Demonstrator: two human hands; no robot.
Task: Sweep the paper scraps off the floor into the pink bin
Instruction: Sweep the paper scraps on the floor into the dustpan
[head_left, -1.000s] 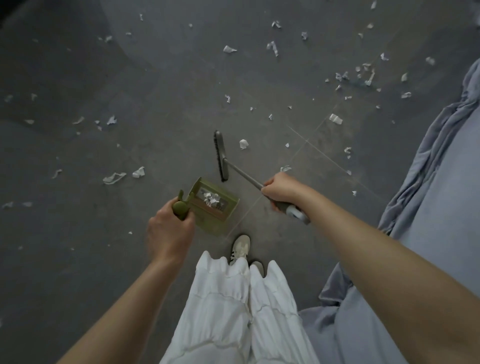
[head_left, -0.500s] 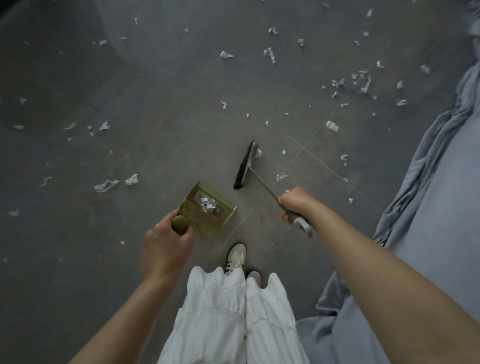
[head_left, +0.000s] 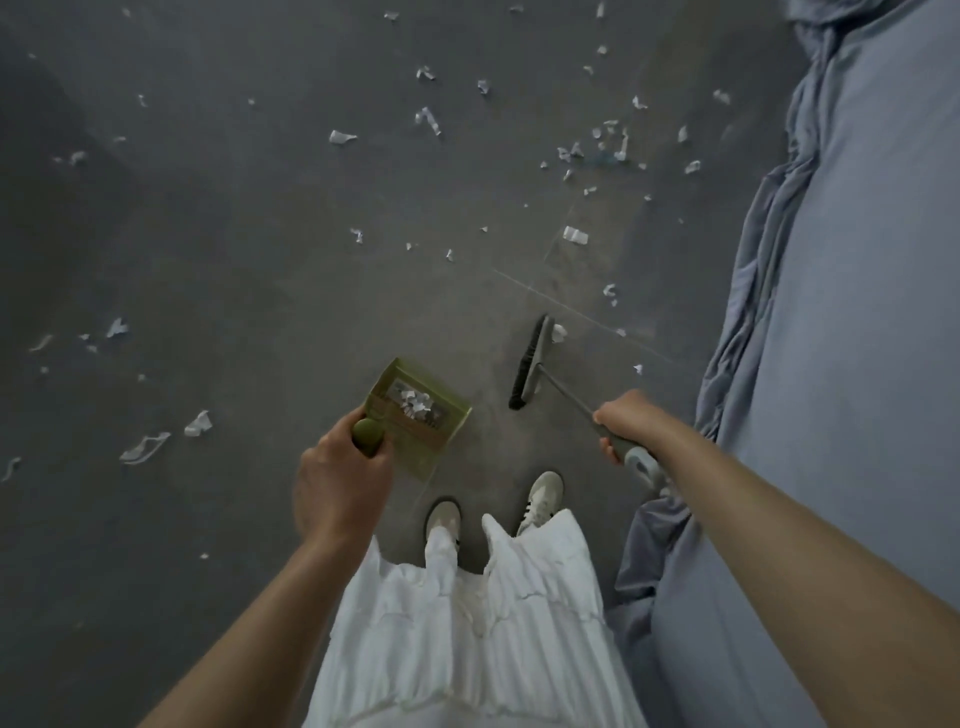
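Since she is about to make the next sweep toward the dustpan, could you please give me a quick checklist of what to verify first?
1. Right hand grips the broom handle: ok.
2. Left hand holds the green dustpan by its handle: ok.
3. Dustpan already holds scraps without spilling: ok.
4. A paper scrap lies against the broom head, on the side away from the dustpan: not ok, the broom must go round it first.
5. Dustpan lip flat on the floor: cannot tell.
6. Pink bin within reach: cannot tell, none in view.
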